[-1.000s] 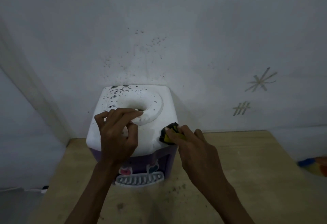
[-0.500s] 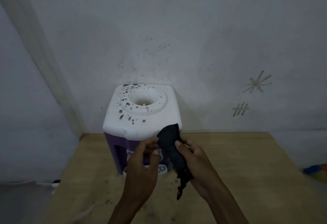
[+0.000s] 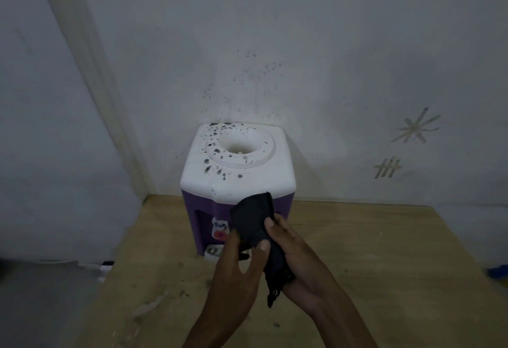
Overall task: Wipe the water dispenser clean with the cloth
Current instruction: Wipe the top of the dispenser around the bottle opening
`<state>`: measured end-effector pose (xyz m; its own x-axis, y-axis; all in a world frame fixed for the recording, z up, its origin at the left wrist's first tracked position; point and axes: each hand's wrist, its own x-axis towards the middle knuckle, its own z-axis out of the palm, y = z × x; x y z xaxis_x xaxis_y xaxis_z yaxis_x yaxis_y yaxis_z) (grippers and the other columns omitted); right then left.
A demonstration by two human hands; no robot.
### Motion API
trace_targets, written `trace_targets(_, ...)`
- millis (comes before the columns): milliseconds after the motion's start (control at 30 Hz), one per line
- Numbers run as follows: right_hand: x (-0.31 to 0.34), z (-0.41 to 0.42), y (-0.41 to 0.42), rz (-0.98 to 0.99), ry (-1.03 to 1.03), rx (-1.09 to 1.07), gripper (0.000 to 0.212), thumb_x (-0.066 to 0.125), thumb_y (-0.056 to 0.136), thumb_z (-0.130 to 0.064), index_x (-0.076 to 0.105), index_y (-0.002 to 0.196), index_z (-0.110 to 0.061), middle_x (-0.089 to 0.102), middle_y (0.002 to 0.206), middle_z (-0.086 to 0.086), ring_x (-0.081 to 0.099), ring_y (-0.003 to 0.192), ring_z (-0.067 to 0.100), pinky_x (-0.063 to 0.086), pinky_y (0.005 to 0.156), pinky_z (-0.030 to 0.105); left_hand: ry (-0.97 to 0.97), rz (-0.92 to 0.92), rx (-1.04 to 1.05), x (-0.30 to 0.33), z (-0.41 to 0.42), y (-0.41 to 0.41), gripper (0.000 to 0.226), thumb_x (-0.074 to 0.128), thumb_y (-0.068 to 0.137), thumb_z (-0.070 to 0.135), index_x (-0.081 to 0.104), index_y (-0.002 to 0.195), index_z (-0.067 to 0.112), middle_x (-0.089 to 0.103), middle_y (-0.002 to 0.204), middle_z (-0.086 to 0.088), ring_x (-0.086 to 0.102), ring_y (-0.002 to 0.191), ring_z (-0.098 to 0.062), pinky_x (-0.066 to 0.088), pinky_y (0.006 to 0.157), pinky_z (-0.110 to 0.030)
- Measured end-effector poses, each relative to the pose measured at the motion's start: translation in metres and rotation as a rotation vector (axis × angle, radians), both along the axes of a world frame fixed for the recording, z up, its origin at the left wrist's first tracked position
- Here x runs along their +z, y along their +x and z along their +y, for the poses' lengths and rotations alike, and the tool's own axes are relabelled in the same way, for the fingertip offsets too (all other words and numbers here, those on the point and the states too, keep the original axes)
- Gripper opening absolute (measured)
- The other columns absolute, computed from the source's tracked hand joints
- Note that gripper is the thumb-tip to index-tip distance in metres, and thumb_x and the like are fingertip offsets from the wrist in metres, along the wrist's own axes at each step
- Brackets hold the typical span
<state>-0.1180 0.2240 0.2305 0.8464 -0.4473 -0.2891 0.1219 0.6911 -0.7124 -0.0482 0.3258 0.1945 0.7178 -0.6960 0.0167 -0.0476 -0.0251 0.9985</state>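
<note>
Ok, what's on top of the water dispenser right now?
Dark specks are scattered over the white top of the water dispenser, mostly left and front of the round recess. The cloth, held by both hands, covers the near right front edge, so that patch cannot be seen.

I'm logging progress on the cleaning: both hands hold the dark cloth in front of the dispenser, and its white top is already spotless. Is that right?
Not quite. The head view shows dark specks still scattered over the white top of the water dispenser. The rest stands: the left hand and right hand hold the dark cloth in front of it.
</note>
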Motion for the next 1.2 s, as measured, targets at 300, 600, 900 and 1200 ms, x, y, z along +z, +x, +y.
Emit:
trace_targets(300, -0.02, 0.013, 0.01, 0.23, -0.098, 0.13, 0.037, 0.059, 0.104, -0.037, 0.069, 0.127, -0.01, 0.074, 0.12, 0.012, 0.072, 0.111, 0.028, 0.058, 0.093, 0.045, -0.094, 0.04, 0.177, 0.011, 0.005, 0.011, 0.035, 0.056, 0.103, 0.019, 0.049, 0.133, 0.036, 0.069, 0.122, 0.012, 0.069, 0.103, 0.001, 0.058, 0.082, -0.02)
trace_targets(600, 0.003, -0.069, 0.024, 0.412, -0.64, 0.045, 0.034, 0.044, 0.111, -0.028, 0.066, 0.11, -0.002, 0.078, 0.1, 0.012, 0.073, 0.085, 0.026, 0.06, 0.072, 0.037, -0.074, -0.261, 0.385, 0.025, 0.007, 0.073, 0.021, 0.059, 0.103, 0.019, 0.043, 0.113, 0.028, 0.062, 0.08, 0.008, 0.062, 0.061, -0.014, 0.05, 0.05, -0.033)
trace_targets(900, 0.04, -0.148, 0.077, 0.465, -0.765, -0.277, 0.038, 0.041, 0.111, -0.031, 0.069, 0.103, -0.007, 0.078, 0.095, 0.009, 0.073, 0.082, 0.022, 0.061, 0.067, 0.031, 0.312, -1.063, 0.202, 0.014, -0.042, 0.08, 0.083, 0.073, 0.082, -0.003, 0.041, 0.155, 0.021, 0.051, 0.15, -0.003, 0.066, 0.105, -0.027, 0.053, 0.045, -0.029)
trace_targets(1200, 0.019, -0.16, 0.104, 0.494, -0.767, -0.362, 0.063, 0.025, 0.112, -0.048, 0.07, 0.093, -0.009, 0.076, 0.081, 0.006, 0.057, 0.059, 0.016, 0.043, 0.053, 0.029, 0.489, -1.112, 0.235, 0.001, -0.092, 0.065, 0.072, 0.07, 0.084, 0.015, 0.047, 0.151, 0.006, 0.041, 0.16, -0.012, 0.05, 0.1, -0.03, 0.051, 0.078, -0.042)
